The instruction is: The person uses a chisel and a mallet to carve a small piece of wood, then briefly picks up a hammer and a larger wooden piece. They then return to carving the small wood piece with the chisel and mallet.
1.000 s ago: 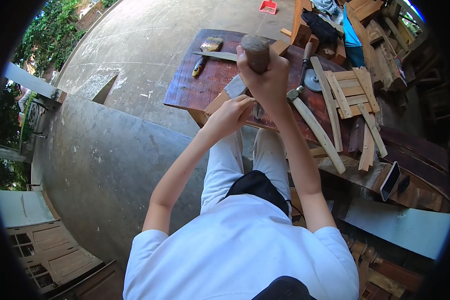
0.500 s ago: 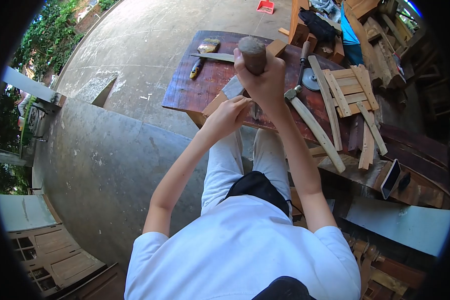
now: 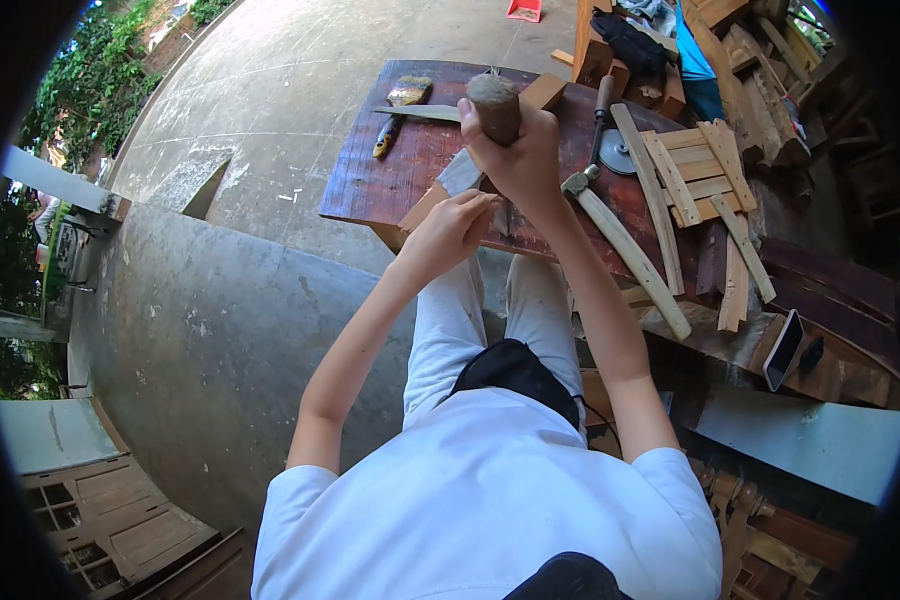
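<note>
My right hand (image 3: 520, 150) is wrapped around a thick, round wooden handle (image 3: 494, 105) with a worn, frayed top; its lower end is hidden. Just below, my left hand (image 3: 450, 228) is closed in a pinch near the table edge, and what its fingertips hold cannot be made out. A long wooden block (image 3: 542, 92) runs diagonally beneath my hands, with a flat grey piece (image 3: 460, 173) on it beside my left hand. A thin pale strip (image 3: 420, 112) sticks out left of my right hand.
On the dark red wooden table (image 3: 355, 185) are a paintbrush (image 3: 407, 95), a hammer (image 3: 625, 245), a tool with a wooden handle (image 3: 603, 95), a grey disc (image 3: 617, 152) and wooden slats (image 3: 700, 165). A phone (image 3: 784, 350) leans at right. Timber is piled at upper right.
The view has shifted slightly, so the table and tools sit a little further left and up. Both hands keep nearly the same pose and grip.
</note>
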Tool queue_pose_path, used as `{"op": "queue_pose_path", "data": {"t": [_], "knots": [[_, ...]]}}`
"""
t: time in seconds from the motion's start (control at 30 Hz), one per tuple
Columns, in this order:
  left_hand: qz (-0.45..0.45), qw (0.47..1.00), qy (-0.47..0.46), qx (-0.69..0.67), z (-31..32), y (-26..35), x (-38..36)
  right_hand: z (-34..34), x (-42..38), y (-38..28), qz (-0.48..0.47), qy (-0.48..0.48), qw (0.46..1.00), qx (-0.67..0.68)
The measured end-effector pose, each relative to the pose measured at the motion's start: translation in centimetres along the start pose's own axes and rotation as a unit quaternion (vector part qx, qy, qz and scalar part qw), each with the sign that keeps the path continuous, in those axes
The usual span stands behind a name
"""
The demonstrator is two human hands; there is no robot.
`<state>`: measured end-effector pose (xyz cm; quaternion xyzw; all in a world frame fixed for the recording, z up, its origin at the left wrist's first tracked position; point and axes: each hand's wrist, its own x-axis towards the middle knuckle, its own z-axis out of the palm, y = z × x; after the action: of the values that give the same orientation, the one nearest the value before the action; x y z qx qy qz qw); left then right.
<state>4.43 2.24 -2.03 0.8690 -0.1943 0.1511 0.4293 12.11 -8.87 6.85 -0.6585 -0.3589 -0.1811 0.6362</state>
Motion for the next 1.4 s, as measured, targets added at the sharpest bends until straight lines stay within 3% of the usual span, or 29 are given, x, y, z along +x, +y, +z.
{"op": "queue_pose_path", "data": {"t": [0.1,0.2,0.43,0.8,1.0,1.3,1.37,1.4], "knots": [[0.008,1.0,-0.003,0.027,-0.2,0.1,0.2,-0.3,0.1,-0.7,-0.044,0.006,0.999,-0.019],[0.015,1.0,-0.007,0.025,-0.1,0.2,0.4,0.1,-0.6,0.9,0.012,0.009,1.0,0.007],[0.011,1.0,0.005,0.007,-0.1,-0.1,0.1,-0.4,-1.1,0.2,-0.008,0.055,0.998,0.009],[0.002,0.999,-0.018,0.031,-0.1,-0.3,0.1,0.3,-2.1,2.5,0.006,-0.001,1.0,-0.01],[0.01,1.0,0.009,-0.005,-0.2,0.0,-0.1,-1.0,-2.2,1.1,0.011,0.03,0.999,0.015],[0.016,0.998,0.016,0.052,-1.6,-0.3,-0.3,-1.4,-4.4,3.2,0.031,0.04,0.999,0.008],[-0.139,0.983,0.105,-0.063,-3.2,-0.2,-0.4,-2.3,-4.6,3.1,0.082,0.057,0.995,0.022],[-0.134,0.984,0.104,-0.06,-4.1,-0.1,-0.5,-2.8,-5.0,3.9,0.116,0.068,0.99,0.052]]}}
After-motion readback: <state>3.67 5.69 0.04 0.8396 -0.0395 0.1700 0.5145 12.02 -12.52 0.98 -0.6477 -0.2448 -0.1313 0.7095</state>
